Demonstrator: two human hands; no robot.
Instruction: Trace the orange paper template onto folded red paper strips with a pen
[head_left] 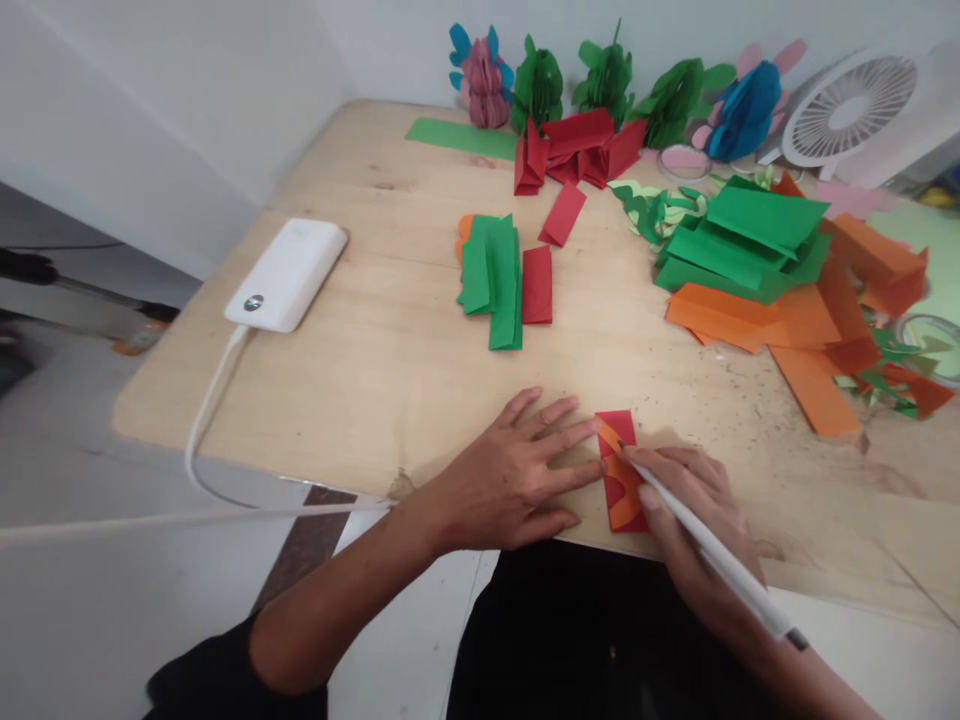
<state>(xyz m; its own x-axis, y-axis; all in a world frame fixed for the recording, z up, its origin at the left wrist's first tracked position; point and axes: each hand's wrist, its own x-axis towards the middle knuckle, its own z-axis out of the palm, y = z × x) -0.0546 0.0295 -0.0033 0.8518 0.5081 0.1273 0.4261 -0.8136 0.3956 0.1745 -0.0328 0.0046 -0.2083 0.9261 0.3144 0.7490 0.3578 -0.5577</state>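
My right hand (694, 510) grips a white pen or pencil (712, 555), its dark tip down on an orange paper cutout (628, 497). That curved cutout lies on a folded red paper strip (616, 425) at the table's front edge. My left hand (529, 470) lies flat with fingers spread, its fingertips touching the left side of the cutout and the red strip. Beyond my hands are folded green paper strips (506, 285), with a bit of orange paper (465, 235) showing behind them and a red folded strip (537, 285) beside them.
A white power bank (289, 275) with a white cable (206, 410) lies at left. Red folded papers (577, 150), honeycomb paper figures (538, 88) and a white fan (851, 110) stand at the back. Green folded papers (742, 240), orange papers (814, 385) and scraps are piled at right.
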